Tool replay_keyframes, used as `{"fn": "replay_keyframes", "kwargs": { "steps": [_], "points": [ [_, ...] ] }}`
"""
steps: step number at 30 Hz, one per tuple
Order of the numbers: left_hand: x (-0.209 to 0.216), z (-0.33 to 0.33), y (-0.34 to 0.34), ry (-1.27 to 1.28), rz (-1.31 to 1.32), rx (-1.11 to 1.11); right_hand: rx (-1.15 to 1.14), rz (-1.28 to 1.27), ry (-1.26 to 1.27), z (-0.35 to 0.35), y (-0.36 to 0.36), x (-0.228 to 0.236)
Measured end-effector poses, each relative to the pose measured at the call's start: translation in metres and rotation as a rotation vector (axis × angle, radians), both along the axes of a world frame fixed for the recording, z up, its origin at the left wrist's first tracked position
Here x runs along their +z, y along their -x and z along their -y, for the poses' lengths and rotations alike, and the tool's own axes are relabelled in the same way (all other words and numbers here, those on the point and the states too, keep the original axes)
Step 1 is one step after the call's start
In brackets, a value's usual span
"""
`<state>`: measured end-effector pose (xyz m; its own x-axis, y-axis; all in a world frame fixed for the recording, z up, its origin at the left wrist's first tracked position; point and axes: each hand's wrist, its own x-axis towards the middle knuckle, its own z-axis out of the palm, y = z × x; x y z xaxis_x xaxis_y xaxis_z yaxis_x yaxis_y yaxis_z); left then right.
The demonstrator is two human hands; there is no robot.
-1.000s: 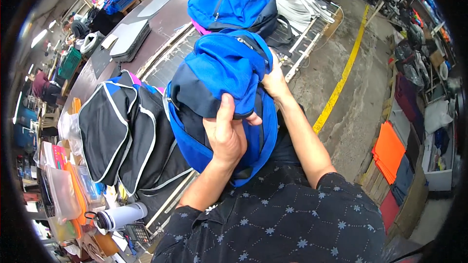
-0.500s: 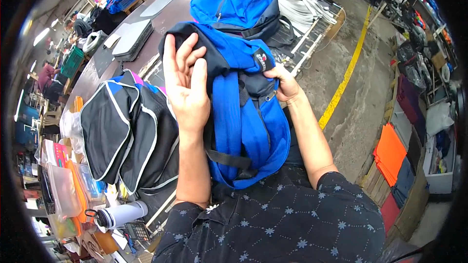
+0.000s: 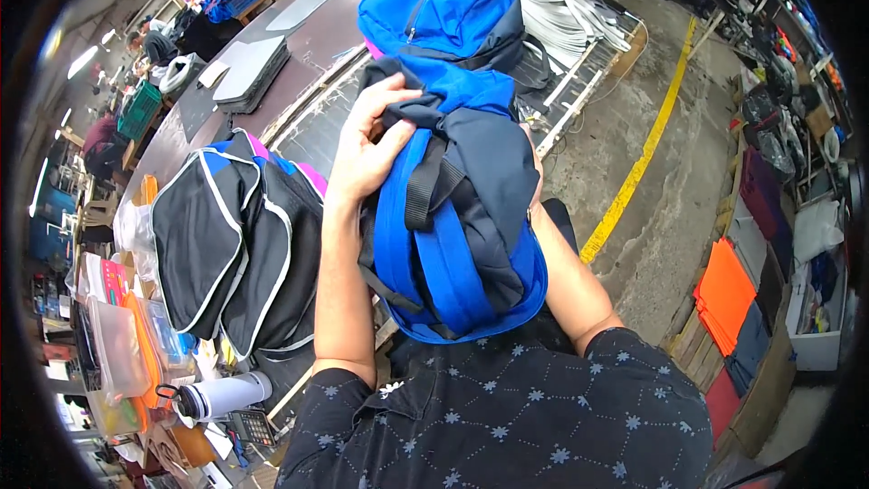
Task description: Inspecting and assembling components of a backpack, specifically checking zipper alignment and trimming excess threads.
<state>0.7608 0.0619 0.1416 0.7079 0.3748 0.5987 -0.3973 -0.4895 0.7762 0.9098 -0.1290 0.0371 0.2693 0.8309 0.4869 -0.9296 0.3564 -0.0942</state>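
Observation:
A blue and black backpack [image 3: 486, 158] is held up in front of my chest, its blue straps and a black webbing piece facing me. My left hand [image 3: 373, 140] is closed on bunched black fabric at its upper left, thumb toward me. My right hand [image 3: 536, 167] holds the right side; most of its fingers are hidden behind the bag. Just beyond lies another blue and black backpack [image 3: 439, 18] on the table. To the left of my left forearm rest black bag pieces with pale piping [image 3: 204, 240], showing touches of blue and pink.
The large dark table [image 3: 312, 41] carries a stack of grey panels [image 3: 253, 74] and a heap of white strips [image 3: 570, 23]. A pale water bottle [image 3: 226, 396] and plastic boxes [image 3: 118, 344] sit at lower left. Orange fabric [image 3: 726, 294] lies right, past a yellow floor line [image 3: 647, 154].
The backpack has turned and tipped, bringing more black fabric toward me. My left hand went from spread fingers to gripping the cloth. My right hand slid behind the bag's side.

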Motion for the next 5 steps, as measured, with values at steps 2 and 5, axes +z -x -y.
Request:
{"fn": "replay_keyframes", "kwargs": {
  "steps": [2,5],
  "points": [
    [0.005,-0.015,0.011,0.112,-0.354,0.091,-0.046,0.072,0.066,0.013,0.019,0.028],
    [0.071,0.01,0.014,-0.412,-0.667,0.425,-0.022,-0.217,0.414,0.029,0.003,0.013]
  ]
}}
